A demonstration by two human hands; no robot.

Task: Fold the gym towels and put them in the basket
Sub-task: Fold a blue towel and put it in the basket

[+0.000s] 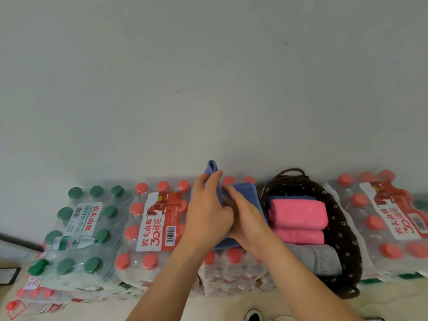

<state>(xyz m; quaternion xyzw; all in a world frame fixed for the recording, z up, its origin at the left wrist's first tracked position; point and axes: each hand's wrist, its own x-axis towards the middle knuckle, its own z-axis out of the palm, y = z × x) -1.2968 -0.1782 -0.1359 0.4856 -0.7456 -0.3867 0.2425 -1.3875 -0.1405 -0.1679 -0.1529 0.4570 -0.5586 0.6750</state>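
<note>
A blue towel [245,193] lies on top of a shrink-wrapped pack of red-capped bottles, partly folded. My left hand [208,212] pinches one of its corners, which sticks up above my fingers near the wall. My right hand [247,218] lies flat on the towel's middle with fingers straight, pressing it down. Just to the right stands a dark brown basket [342,225] with small flower dots and a cord handle. Inside it are two folded pink towels [298,214], a blue one behind them and a grey one [312,258] in front.
Packs of bottled water form the work surface: green-capped ones [85,228] at the left, red-capped ones [157,218] in the middle and at the far right [389,218]. A plain wall rises right behind them. A dark object [8,275] sits at the left edge.
</note>
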